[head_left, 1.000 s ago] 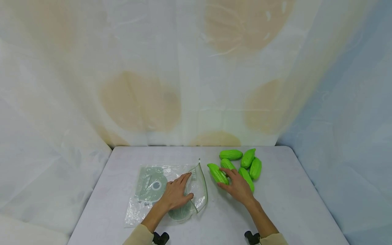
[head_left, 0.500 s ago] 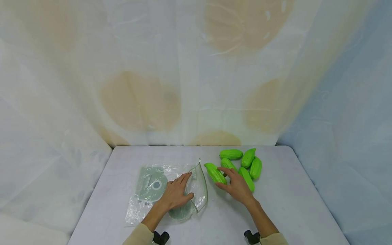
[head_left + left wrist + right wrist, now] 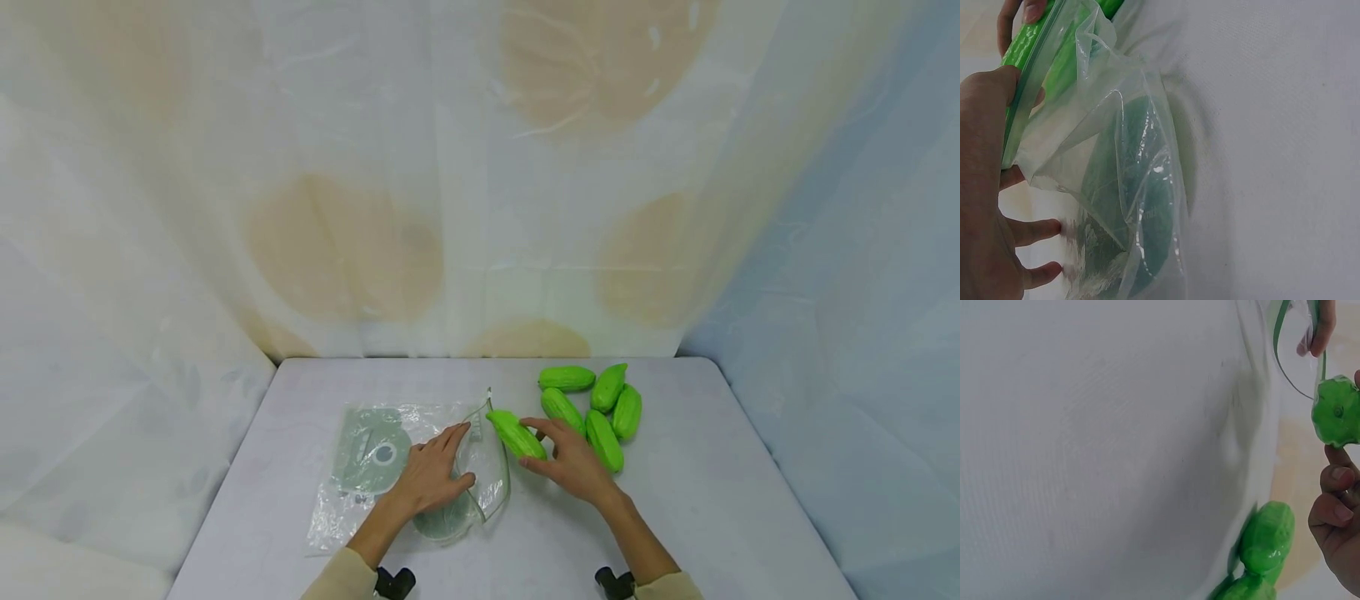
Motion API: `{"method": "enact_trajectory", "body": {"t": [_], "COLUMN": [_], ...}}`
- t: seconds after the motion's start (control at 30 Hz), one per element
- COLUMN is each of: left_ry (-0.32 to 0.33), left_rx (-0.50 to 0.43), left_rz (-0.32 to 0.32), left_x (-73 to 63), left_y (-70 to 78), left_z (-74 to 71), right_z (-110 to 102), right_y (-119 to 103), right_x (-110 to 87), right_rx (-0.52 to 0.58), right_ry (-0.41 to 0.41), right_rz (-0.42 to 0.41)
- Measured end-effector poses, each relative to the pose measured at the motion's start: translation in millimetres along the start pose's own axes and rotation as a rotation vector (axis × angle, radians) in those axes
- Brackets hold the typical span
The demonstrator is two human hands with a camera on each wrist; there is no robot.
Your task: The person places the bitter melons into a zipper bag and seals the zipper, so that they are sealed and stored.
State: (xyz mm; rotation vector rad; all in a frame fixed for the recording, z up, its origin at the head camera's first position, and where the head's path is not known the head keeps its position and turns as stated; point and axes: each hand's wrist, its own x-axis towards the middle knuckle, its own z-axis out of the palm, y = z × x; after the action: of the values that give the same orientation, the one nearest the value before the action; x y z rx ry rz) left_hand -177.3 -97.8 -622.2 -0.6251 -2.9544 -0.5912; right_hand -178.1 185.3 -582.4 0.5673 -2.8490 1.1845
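A clear zip bag (image 3: 486, 467) with green printing lies left of centre, its mouth standing up and gaping to the right. On it rests my left hand (image 3: 432, 475), fingers straight and spread; the thumb and forefinger touch the edges of the mouth (image 3: 1019, 119). My right hand (image 3: 573, 461) pinches a bright green, ridged bitter melon (image 3: 516, 435) between thumb and fingers. The melon's pointed end is over the rim of the bag's mouth. In the right wrist view the blunt end of this melon (image 3: 1338, 412) faces the camera.
Several more green bitter melons (image 3: 566, 378) lie in a loose group at the back right of the white table (image 3: 712, 483). Pale plastic curtains (image 3: 360, 250) stand behind the table and along both sides.
My right hand has drawn the bitter melon leftward, away from the others, up to the bag's mouth. My left hand and the bag have stayed in place.
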Motion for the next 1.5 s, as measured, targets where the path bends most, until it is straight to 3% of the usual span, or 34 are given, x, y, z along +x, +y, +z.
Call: {"method": "enact_trajectory", "body": {"t": [0.6,1.03,1.27,1.5], "left_ry": [-0.002,0.034,0.038,0.035], "left_rx": [-0.028,-0.028,-0.025,-0.016], "left_rz": [0.006,0.052,0.054,0.043], "left_x": [-2.1,-2.8,-3.7,-4.2], "left_y": [-2.1,1.8,3.4,4.5], "left_z": [0.6,-1.1,-0.1,-0.3], "right_z": [14.6,22.0,26.0,28.9], "right_y": [-3.2,3.7,3.8,2.9], "right_x": [3.4,8.4,6.9,6.7], "right_rx": [-0.033,-0.064,-0.021,-0.052], "right_ry": [-0.043,-0.038,-0.082,-0.093], "right_rz": [-0.024,-0.033,0.002,0.018]}}
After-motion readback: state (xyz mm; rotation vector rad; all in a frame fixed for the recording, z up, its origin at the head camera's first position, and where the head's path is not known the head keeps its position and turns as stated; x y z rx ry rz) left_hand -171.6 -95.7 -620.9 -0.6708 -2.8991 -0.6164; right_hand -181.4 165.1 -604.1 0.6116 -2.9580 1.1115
